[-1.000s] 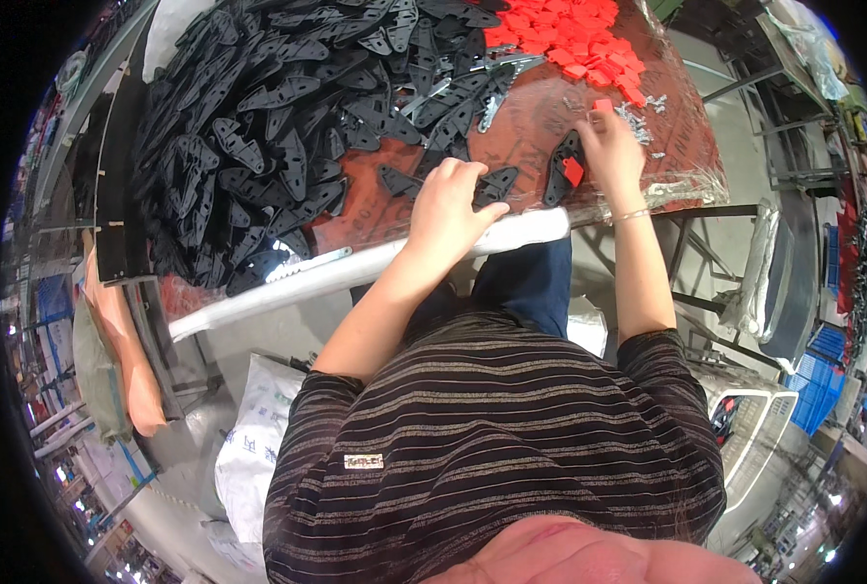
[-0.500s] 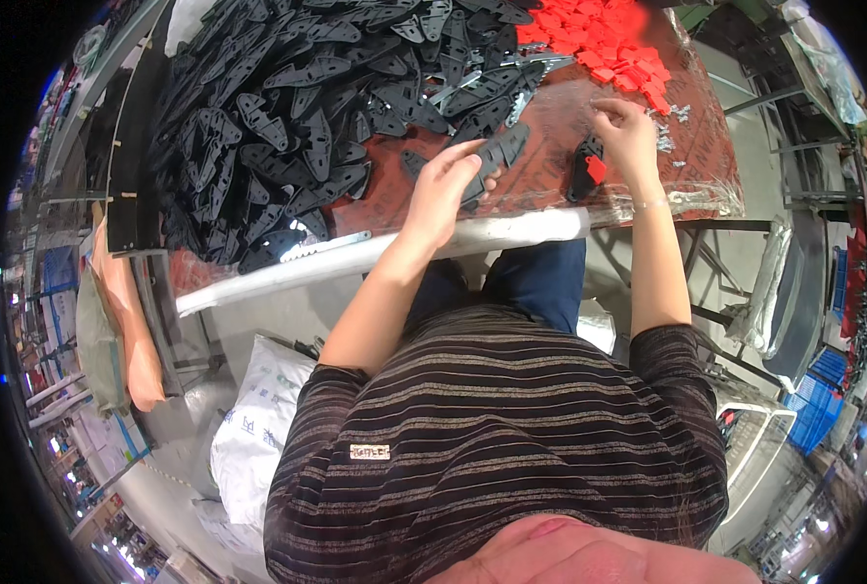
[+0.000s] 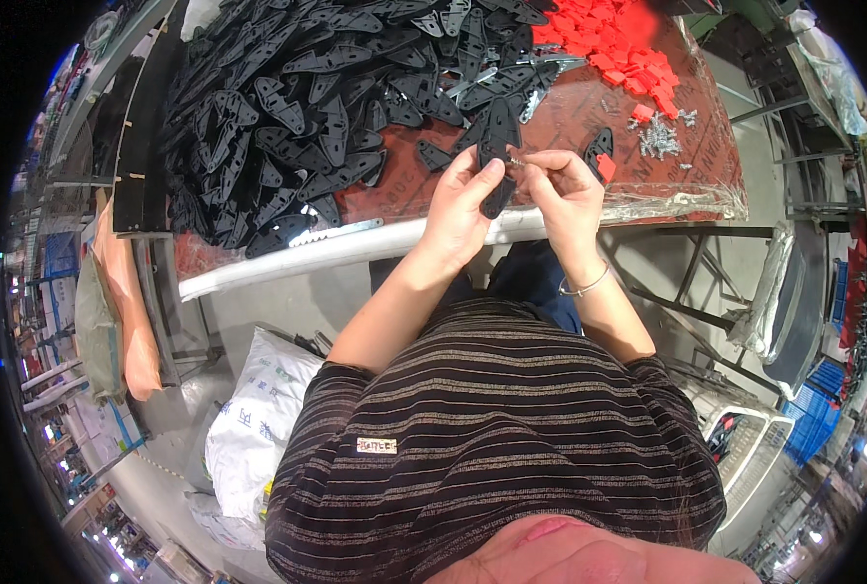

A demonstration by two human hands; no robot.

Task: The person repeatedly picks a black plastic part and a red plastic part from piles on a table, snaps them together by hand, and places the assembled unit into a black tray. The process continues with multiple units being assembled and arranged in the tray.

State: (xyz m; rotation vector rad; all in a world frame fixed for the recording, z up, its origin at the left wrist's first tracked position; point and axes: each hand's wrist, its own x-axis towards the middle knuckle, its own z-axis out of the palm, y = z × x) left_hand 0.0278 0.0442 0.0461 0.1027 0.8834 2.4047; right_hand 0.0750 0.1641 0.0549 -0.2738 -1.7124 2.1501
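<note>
My left hand (image 3: 464,206) is closed around a black plastic part (image 3: 498,131), long and pointed, held upright over the table's near edge. Close against its right side, my right hand (image 3: 565,190) pinches a small silvery metal spring (image 3: 516,162) between thumb and fingertips. The spring is tiny, and whether it touches the black part I cannot tell. Just beyond my right hand lies another black part (image 3: 597,142) with a red plastic piece (image 3: 605,167) on it.
Many similar black parts (image 3: 287,107) are heaped across the table's left and middle. Red pieces (image 3: 618,44) form a pile at the far right, with small silvery metal pieces (image 3: 659,136) nearer. White padding (image 3: 307,255) runs along the front edge. A white sack (image 3: 258,419) stands on the floor at left.
My right hand has come left and nearer from beside the red pile to the black part, now pinching the small spring. My left hand has turned the black part more upright.
</note>
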